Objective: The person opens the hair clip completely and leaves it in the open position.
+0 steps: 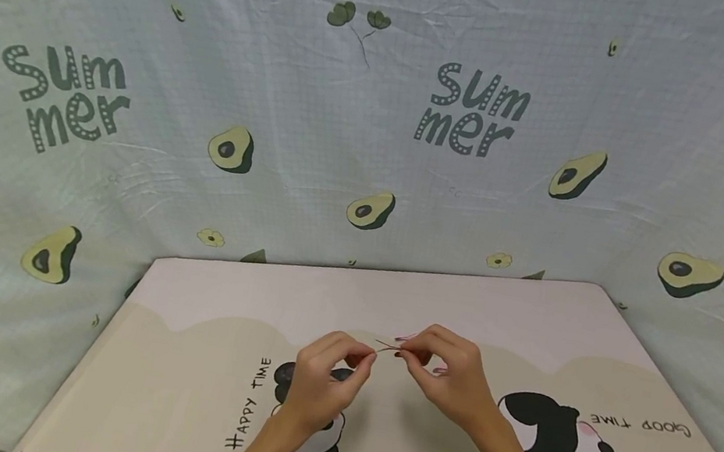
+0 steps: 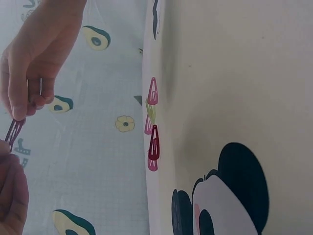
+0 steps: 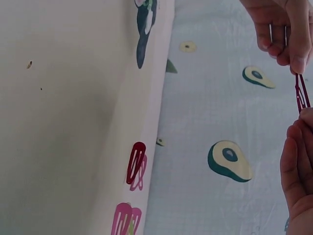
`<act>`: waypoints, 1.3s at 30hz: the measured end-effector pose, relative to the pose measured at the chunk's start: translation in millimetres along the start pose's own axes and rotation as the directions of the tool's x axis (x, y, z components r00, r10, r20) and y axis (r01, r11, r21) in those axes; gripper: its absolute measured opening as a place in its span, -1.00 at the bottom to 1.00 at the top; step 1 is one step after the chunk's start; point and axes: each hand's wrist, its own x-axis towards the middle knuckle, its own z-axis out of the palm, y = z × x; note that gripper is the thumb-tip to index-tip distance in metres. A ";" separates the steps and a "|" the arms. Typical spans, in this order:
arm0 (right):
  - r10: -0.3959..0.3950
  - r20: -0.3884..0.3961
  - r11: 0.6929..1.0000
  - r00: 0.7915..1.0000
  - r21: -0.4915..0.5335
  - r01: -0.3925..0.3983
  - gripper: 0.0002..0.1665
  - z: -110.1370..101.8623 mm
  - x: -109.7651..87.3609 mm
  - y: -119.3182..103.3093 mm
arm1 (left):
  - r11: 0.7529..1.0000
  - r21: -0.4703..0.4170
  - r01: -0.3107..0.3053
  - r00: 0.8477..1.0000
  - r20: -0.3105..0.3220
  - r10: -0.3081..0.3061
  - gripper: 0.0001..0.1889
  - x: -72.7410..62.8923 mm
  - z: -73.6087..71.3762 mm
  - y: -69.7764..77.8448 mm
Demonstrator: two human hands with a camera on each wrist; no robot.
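Both hands hover over the middle of the mat, holding one dark red snap hair clip (image 1: 388, 348) between them. My left hand (image 1: 370, 355) pinches its left end and my right hand (image 1: 402, 354) pinches its right end. The left wrist view shows the clip (image 2: 13, 132) running from my left hand (image 2: 10, 161) at the bottom up to my right hand (image 2: 22, 110). In the right wrist view the clip (image 3: 301, 93) spans between my right hand (image 3: 301, 122) below and my left hand (image 3: 293, 61) above.
Several more hair clips (image 2: 152, 125), pink, yellowish and dark red, lie on the mat (image 1: 202, 382) just behind my hands; a dark red one (image 3: 136, 161) shows in the right wrist view. The mat has panda prints (image 1: 552, 434). An avocado-print cloth (image 1: 375, 141) hangs behind and around.
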 end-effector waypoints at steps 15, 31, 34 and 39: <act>0.038 -0.005 0.996 0.999 -0.077 -0.038 -0.71 -12.6 -2.5 13.4 | 0.985 0.021 0.169 0.973 0.156 -0.170 -0.93 4.8 14.9 -6.4; 0.474 0.258 0.831 0.842 -0.449 -0.329 -0.90 -15.0 -11.6 31.5 | 0.910 0.217 0.353 0.756 0.507 -0.414 -0.94 11.2 41.5 -24.0; 0.522 0.286 0.801 0.804 -0.488 -0.347 -0.87 -11.5 -11.4 32.5 | 0.896 0.269 0.352 0.707 0.551 -0.443 -0.92 11.8 45.8 -26.3; 0.544 0.280 0.770 0.791 -0.541 -0.338 -0.85 -4.3 -12.2 34.1 | 0.882 0.320 0.346 0.669 0.575 -0.472 -0.89 10.9 50.4 -28.0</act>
